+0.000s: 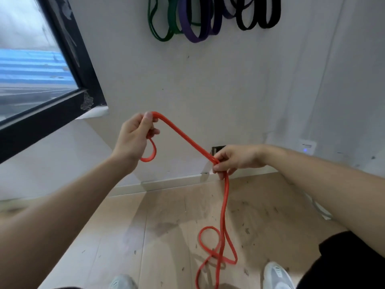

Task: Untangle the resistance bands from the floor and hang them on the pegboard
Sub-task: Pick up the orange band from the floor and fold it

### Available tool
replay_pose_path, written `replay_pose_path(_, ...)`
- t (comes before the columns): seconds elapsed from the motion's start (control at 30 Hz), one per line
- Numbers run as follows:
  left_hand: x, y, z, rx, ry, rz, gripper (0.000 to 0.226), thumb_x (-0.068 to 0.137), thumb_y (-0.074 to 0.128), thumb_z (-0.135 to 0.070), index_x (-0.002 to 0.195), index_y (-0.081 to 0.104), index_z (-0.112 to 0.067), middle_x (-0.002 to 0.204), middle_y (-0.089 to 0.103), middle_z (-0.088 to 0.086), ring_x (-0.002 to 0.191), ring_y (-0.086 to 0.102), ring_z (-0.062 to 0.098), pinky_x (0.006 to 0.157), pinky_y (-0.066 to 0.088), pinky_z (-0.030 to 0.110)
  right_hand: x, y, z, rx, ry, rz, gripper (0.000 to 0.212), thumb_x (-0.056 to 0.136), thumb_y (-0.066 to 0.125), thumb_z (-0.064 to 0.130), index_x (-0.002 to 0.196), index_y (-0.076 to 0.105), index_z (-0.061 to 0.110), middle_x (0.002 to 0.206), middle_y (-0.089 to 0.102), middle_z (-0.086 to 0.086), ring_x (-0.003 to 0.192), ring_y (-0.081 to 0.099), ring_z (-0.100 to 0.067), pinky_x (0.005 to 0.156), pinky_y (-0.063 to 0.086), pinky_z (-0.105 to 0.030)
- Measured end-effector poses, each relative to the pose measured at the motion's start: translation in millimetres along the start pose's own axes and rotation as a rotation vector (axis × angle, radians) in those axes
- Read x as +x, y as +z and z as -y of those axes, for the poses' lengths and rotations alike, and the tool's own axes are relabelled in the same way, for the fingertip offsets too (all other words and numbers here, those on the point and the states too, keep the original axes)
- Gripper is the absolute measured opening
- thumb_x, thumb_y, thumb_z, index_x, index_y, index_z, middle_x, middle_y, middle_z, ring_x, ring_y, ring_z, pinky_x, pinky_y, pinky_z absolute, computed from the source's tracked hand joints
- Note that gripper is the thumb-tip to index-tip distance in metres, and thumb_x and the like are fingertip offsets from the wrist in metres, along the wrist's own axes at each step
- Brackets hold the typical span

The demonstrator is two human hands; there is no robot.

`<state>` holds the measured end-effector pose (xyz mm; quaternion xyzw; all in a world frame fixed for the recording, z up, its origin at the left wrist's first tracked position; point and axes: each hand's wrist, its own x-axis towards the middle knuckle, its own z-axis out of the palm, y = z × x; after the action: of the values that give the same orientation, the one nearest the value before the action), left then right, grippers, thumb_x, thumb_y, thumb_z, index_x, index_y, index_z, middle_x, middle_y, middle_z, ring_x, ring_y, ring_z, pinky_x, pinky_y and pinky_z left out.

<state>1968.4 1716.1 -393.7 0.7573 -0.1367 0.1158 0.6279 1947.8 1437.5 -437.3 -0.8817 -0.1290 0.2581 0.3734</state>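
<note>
Red band, pinched by left hand, gripped by right hand

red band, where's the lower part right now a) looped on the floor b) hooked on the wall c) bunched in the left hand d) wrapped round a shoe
A: from the right hand the red band drops to crossed loops on the floor.

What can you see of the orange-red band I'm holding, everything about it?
The orange-red band is a thin, flat, rubbery-looking strap. The left hand pinches one end up high, a small loop hanging below it; doubled strands run taut down to the right hand, which grips them. Below, it hangs and ends in crossed, tangled loops on the wooden floor.
</note>
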Motion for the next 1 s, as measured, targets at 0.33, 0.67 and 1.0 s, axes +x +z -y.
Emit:
replay_pose_path(0.33,0,-21,31,0.292,-0.297,0.510,0.049,0.057,0.093,-0.045,0.088,0.078,-0.010,0.087,0.076,0.009,0.083,0.071,0.019,0.086,0.057,0.033,-17,-20,34,0.292,-0.216,-0.247,0.019,0.103,0.052,0.023,0.107,0.067,0.012,0.071,0.055,0.002,0.075,0.058,-0.019,0.086,0.055,-0.041)
replay_pose_path(0.67,-5,14,13,0.132,-0.218,0.565,0.026,0.074,0.085,-0.028,0.089,0.077,-0.009,0.088,0.075,0.007,0.091,0.072,0.021,0.098,0.053,0.039,-24,-10,64,0.205,-0.291,-0.297,0.020,0.104,0.050,0.024,0.105,0.065,0.010,0.067,0.049,0.005,0.064,0.051,-0.012,0.064,0.050,-0.026)
replay_pose_path(1.0,-12,43,-5,0.061,-0.104,0.522,0.025,0.091,0.070,-0.031,0.092,0.072,-0.006,0.072,0.065,-0.002,0.068,0.055,0.013,0.073,0.052,0.031,-13,-1,56,0.126,-0.262,-0.096,0.011,0.101,0.058,0.018,0.093,0.065,0.013,0.087,0.066,-0.012,0.088,0.071,-0.028,0.090,0.057,-0.043)
